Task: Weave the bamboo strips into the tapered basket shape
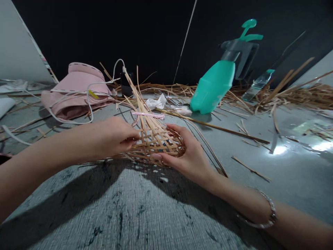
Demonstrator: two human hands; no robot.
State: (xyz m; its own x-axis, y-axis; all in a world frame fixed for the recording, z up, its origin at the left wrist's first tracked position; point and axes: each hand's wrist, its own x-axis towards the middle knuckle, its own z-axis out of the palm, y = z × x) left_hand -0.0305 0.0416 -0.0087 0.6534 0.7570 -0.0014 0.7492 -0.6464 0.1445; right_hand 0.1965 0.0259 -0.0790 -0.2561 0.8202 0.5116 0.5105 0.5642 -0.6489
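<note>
A small half-woven basket [156, 142] of tan bamboo strips lies on the grey table [135, 208], its loose strips [139, 100] rising up and back. My left hand [114, 137] pinches the weave at its left side, fingers closed on a strip. Cupping the basket from the right and underneath is my right hand [186, 154], thumb pressed on the lower edge. A bracelet [269, 211] circles my right wrist.
A teal spray bottle [217, 83] leans at the back right. A pink visor cap [78, 88] with a white cable [88, 100] lies back left. Loose strips [286, 93] and shavings litter the far table, with crumpled white paper [156, 102] behind the basket.
</note>
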